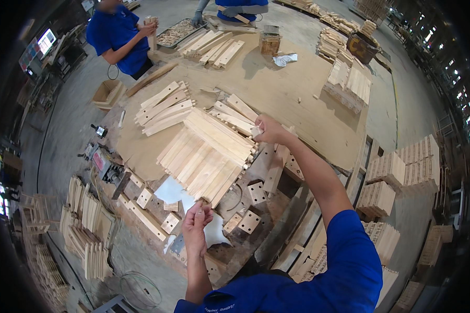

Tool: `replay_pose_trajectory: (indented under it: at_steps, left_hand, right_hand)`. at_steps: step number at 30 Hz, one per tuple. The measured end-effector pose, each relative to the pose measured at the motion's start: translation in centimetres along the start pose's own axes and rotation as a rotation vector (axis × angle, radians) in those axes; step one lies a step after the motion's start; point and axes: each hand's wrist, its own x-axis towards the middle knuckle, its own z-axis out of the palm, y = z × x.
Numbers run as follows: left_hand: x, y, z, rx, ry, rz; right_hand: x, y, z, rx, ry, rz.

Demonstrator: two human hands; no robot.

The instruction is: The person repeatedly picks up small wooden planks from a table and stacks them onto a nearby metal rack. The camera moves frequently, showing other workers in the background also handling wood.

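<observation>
The left hand [196,225] is raised close in, fingers [199,211] pinched together. The right arm stretches far forward in a blue sleeve, its right hand [267,129] curled shut.

- The bench [292,99] is a broad sheet of pale board, its near edge rough and dark.
- A fan of slats [209,151] lies at its middle; a looser pile [164,107] sits just left and farther off.
- More slats [214,49] lie at the far edge, beside a small wooden block stack [270,44] and a white rag [285,59].
- Stacked slats [350,81] stand at the far right.
- Square drilled blocks [256,193] and white paper [175,190] lie near.
</observation>
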Motion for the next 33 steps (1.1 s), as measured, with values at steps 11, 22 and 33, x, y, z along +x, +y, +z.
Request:
replay_pose_trajectory:
  at_steps: [11, 22, 33]
  left_hand:
    - [1.1, 1.4, 1.8, 0.015, -0.033, 0.057]
    - [7.3, 1.4, 7.0, 0.088, -0.103, 0.062]
    - [11.4, 1.6, 10.4, 0.294, -0.030, 0.116]
  right_hand:
    - [-2.1, -6.2, -1.5, 0.320, 0.537, -0.025]
    - [-6.9, -6.6, 2.1, 0.417, 0.557, -0.292]
    - [-7.4, -5.4, 4.3, 0.707, 0.389, -0.203]
